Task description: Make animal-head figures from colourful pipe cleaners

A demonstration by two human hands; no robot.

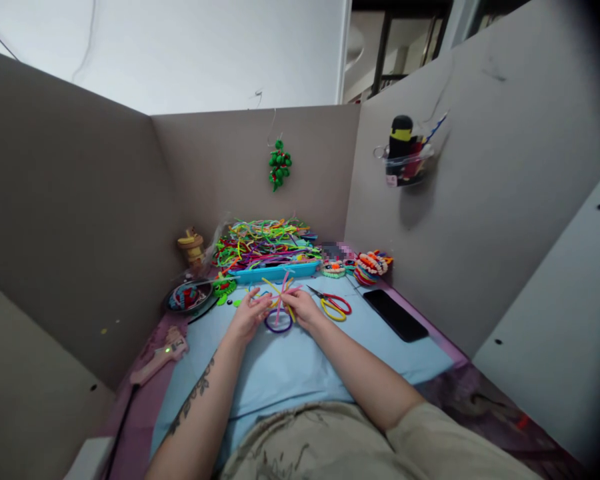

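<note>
A person sits at a small desk walled in by grey partitions, seen from a camera on their head. Both forearms reach forward over a light blue mat [290,373]. The left hand [247,315] and the right hand [305,308] meet near the far middle of the mat, each pinching a small bundle of pipe cleaners [279,293] (yellow, pink and blue stems that fan upward between the fingers). A purple ring [279,324] of the same fuzzy wire lies on the mat directly below the bundle, between the two hands; it seems to touch the stems, though the view is too small to be sure.

Just right of the right hand lie scissors [333,305] with red and yellow handles. Farther right, a black phone [395,315] lies flat near the mat's edge. Behind the hands sits a blue tray [275,271], and beyond it a loose heap of bright pipe cleaners [263,241] against the far wall. On the left are a round bowl [187,297] of small pieces and, nearer, a pink glue gun [160,353]. A green ornament [279,163] hangs on the far wall.
</note>
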